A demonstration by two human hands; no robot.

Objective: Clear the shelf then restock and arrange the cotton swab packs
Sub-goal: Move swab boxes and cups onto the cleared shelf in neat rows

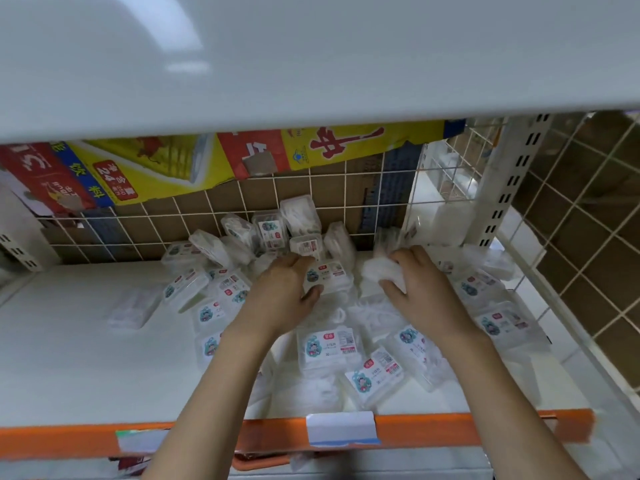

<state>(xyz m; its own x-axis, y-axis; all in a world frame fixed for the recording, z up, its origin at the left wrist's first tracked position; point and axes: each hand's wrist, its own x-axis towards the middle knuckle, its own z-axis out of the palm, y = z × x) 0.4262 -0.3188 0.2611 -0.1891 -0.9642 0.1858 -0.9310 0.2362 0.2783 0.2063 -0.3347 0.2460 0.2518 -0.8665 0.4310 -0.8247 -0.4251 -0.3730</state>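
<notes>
Both hands are reaching deep into the shelf [86, 358] right now, working through a messy heap of cotton swab packs [329, 348]. The left hand [284, 292] is curling its fingers and thumb around a labelled pack [327, 277] near the middle of the pile, and the right hand [415, 282] is gripping a white, label-down pack [379, 271] just beside it.

My guess is this is the clearing or sorting stage, since nothing is lined up yet. If I were doing it, I'd be grabbing packs flat by their long edges, one per hand, and taking from the top of the heap at the back first. The ones leaning on the wire grid [214, 216] are looking tippy and would probably slide if the lower ones get pulled out.

The packs themselves are little clear plastic boxes with a cartoon sticker and a barcode, and they're packed with white swabs as far as I can tell. Some are lying label up, some flipped or on edge. One stray pack [130, 308] is sitting well apart on the left of the shelf. An orange price rail [467, 427] is running along the front edge.
</notes>
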